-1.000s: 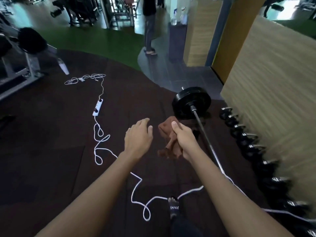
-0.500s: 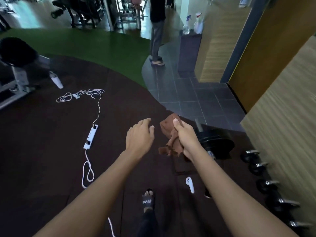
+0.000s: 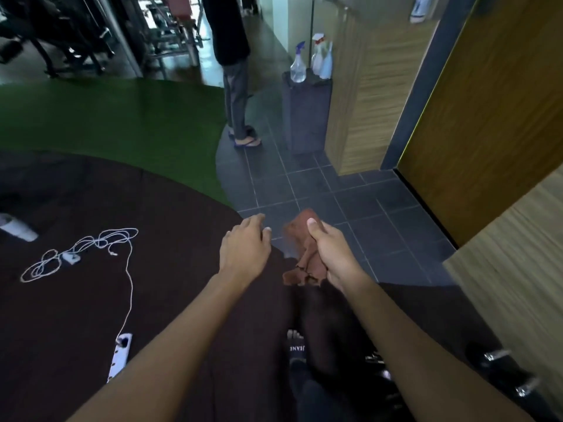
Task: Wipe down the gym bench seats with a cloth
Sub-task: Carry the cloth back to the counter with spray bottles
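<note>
A crumpled brown cloth [image 3: 300, 239] hangs from my right hand [image 3: 330, 251], which is closed around it at chest height in front of me. My left hand [image 3: 245, 246] is held out beside it, palm down, fingers loosely apart, holding nothing. Both hands hover over the edge where the dark rubber floor meets grey tiles. No bench seat shows close by; gym machines [image 3: 70, 35] stand far back at the top left, dark and blurred.
A person [image 3: 233, 65] stands ahead on the tiles beside a dark pedestal [image 3: 306, 114] carrying spray bottles [image 3: 298, 63]. A white power strip [image 3: 120, 356] and tangled white cable [image 3: 82, 251] lie on the floor at left. Dumbbells [image 3: 502, 370] line the wooden wall at right.
The view has moved forward and turned right: the barbell and its plate have passed out of sight, the standing person and pedestal are closer. My hands keep the same pose, cloth still held.
</note>
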